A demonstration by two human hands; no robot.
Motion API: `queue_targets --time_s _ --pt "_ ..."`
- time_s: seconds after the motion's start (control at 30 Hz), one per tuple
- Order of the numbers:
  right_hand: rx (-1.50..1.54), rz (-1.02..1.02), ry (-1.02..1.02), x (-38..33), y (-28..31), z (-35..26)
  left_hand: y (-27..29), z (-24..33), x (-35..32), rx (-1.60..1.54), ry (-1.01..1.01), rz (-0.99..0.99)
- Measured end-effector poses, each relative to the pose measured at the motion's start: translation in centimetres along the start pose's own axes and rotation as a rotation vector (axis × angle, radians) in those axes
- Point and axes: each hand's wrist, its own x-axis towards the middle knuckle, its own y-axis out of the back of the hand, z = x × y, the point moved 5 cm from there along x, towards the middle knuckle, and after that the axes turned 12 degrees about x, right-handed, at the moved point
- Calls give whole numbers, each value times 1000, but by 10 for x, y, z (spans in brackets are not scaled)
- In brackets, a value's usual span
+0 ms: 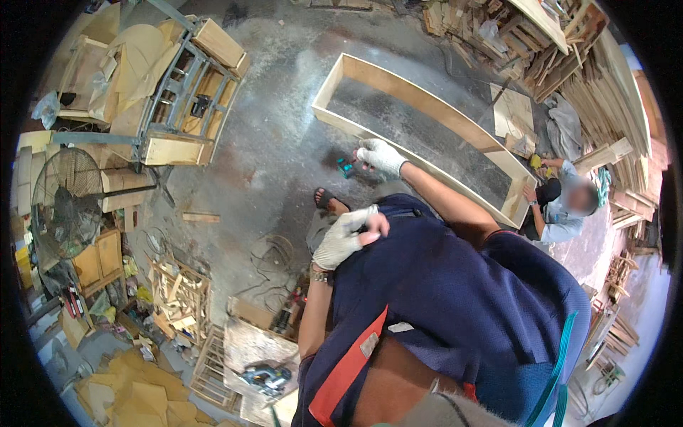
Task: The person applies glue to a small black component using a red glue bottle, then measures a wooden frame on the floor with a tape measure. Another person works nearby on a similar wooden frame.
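Note:
My left hand, in a white glove with bare fingertips, is in front of my dark blue shirt. Its fingers are curled in; whatever they may hold is hidden. My right hand, gloved likewise, is beside the near long side of a long, shallow rectangular wooden frame. Its fingers are bent and closed, and I cannot make out anything inside them. Just past those fingertips shows a small teal and black tool, which looks like a power tool; whether it touches the hand I cannot tell.
Another person crouches at the frame's right end, one hand at its edge. A metal rack with wooden boxes and a floor fan stand left. Lumber stacks line the right. Lower left are wood scraps and a power tool.

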Motion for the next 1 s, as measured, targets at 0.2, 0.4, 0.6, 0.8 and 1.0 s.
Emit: queue_targets --time_s 0.2,0.4,0.6,0.8,1.0 --pt "-385 1 272 32 -73 -101 167 -63 -14 -565 211 625" --pt "-348 -279 456 86 -150 -200 286 -139 9 -925 778 770" --pt "-408 -599 541 169 -161 -280 445 -166 61 -1172 528 739" --pt "-362 -185 559 270 -109 -357 554 -96 132 -575 363 1001" --pt "-410 3 473 348 -90 -402 588 -39 267 -501 353 647"
